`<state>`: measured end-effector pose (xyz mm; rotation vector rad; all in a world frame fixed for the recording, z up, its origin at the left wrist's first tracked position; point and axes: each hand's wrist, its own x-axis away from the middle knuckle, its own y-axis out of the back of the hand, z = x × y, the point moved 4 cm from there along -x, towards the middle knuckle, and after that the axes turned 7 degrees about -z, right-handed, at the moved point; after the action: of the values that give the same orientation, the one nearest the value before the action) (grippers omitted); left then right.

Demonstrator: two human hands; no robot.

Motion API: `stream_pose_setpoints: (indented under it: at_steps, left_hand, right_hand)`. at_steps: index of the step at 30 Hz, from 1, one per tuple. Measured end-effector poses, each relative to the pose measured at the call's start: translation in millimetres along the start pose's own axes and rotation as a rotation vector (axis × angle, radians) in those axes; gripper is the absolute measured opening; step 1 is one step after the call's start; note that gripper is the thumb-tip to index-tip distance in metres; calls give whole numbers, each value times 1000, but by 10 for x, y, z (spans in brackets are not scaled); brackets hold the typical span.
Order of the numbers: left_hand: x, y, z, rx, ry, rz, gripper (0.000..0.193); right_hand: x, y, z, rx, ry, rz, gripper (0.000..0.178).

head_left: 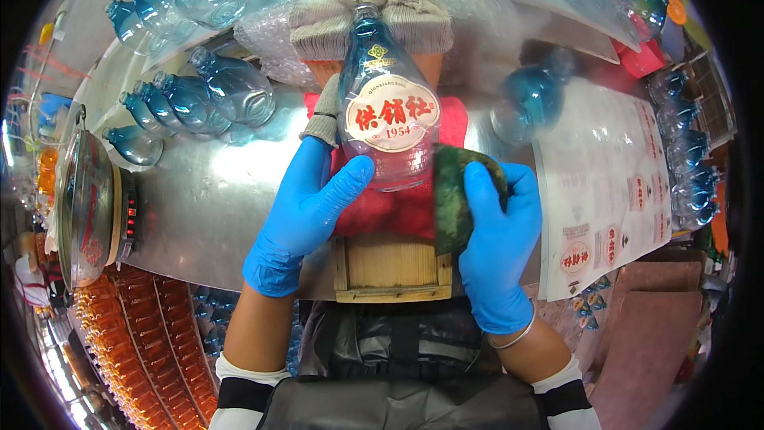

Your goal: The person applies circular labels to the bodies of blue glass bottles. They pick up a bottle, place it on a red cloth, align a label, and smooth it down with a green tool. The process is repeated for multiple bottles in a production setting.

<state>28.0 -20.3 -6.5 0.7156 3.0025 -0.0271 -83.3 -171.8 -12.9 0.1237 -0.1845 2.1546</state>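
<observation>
A blue-tinted glass bottle (387, 167) with a cream and red oval label lies in front of me, neck pointing away. Its neck rests on a folded grey knitted cloth (318, 28), its body over a red cloth (455, 119). My left hand (306, 195), in a blue glove with a grey knitted sleeve on one finger, holds the bottle's left side; the thumb is by its lower end and other fingers are partly hidden. In my gloved right hand (503, 223) is a dark green camouflage-patterned pad (452, 207), gripped beside the bottle's lower right side.
A wooden block (394, 267) sits at the metal table's (199, 227) near edge. Printed label sheets (605, 191) lie at right, near a blurred blue bottle (533, 99). More bottles (231, 87) lie at left and around the far edge. A round-dial scale (87, 207) stands far left.
</observation>
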Motion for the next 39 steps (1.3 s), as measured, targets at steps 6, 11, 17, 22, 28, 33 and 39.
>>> stream_pose_setpoints:
  at_steps: [6, 11, 17, 22, 28, 33, 39]
  left_hand:
    - [-44, -4, -37, 116, 66, 91, 79]
    - [-51, 8, -32, 108, 111, 95, 85]
    - [-46, 81, 15, -419, -217, 106, 106]
    - [-27, 44, 0, -443, -263, -40, 103]
    - [-65, -14, 4, -322, -303, -127, 101]
    - [-55, 111, -3, -450, -343, -86, 99]
    - [-111, 137, 65, -450, -329, 25, 100]
  right_hand:
    - [-7, 5, 63, -100, 81, 52, 17]
    - [-289, 35, -2, 20, 146, -68, 18]
    - [327, -79, 543, 689, 1408, 378, 25]
    - [458, -184, 519, 724, 1473, 537, 36]
    - [452, -232, 581, 813, 1523, 491, 38]
    - [369, -149, 691, 746, 1494, 400, 36]
    - [202, -171, 703, 607, 1423, 595, 32]
